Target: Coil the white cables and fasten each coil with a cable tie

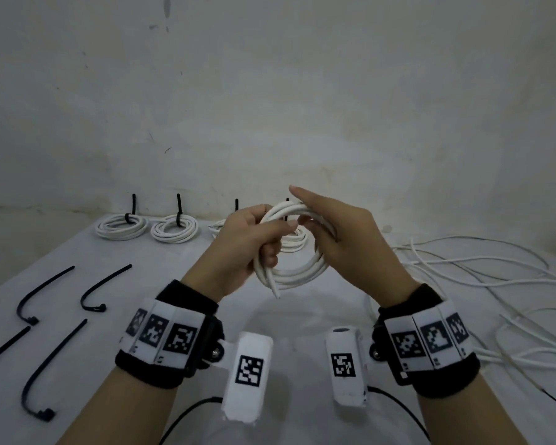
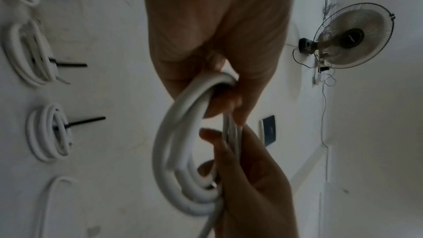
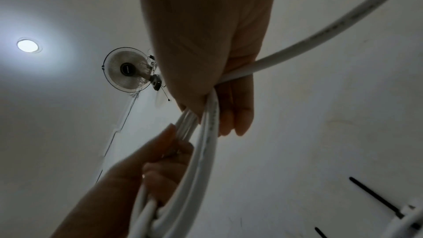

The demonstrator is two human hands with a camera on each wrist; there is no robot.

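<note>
I hold a half-wound white cable coil above the table between both hands. My left hand grips the left side of the coil, fingers curled round the strands and thumb on top; the cable's free end pokes down below it. My right hand holds the coil's right side, thumb against the strands and index finger pointing straight up. In the left wrist view the coil loops from my left hand to my right hand. In the right wrist view the strands run past my right hand.
Several coils tied with black ties lie along the table's back edge. Loose black cable ties lie at the left. Loose white cables sprawl on the right. A wall stands close behind.
</note>
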